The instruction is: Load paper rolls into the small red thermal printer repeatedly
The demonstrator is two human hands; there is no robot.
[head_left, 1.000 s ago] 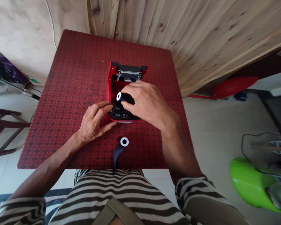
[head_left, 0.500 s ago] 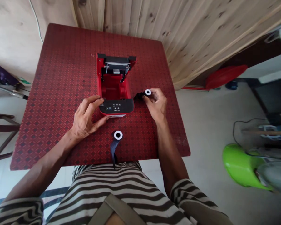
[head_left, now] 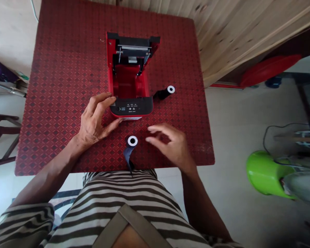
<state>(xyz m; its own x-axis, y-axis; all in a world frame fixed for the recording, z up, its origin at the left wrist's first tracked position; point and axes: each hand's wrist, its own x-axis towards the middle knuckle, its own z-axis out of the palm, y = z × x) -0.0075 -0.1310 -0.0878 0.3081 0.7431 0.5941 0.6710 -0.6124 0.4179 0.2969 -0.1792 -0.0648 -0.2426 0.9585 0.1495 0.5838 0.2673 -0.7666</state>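
Observation:
A red and black label printer (head_left: 131, 107) stands on the table with its lid (head_left: 133, 48) raised and its red inner bay bare. My left hand (head_left: 95, 120) grips the printer's front left corner, fingers on top and thumb low at the front. To the right of the printer stands a black ribbon roll (head_left: 165, 93) with a white core, nothing touching it. Another dark ribbon roll (head_left: 132, 141), also white-cored, sits near the front edge, its loose tail hanging toward my lap. Over the table just right of this roll is my right hand (head_left: 169, 143), holding nothing, thumb and fingers apart.
The red patterned table (head_left: 67, 51) backs against a wooden plank wall (head_left: 222, 27). A dark wooden stool (head_left: 2, 134) is at the left. On the floor to the right are a green bin (head_left: 263, 174) and a cable (head_left: 276, 126).
My right hand has let go of the ribbon roll beside the printer and moved down toward the front roll. My left hand keeps its grip. The view has shifted.

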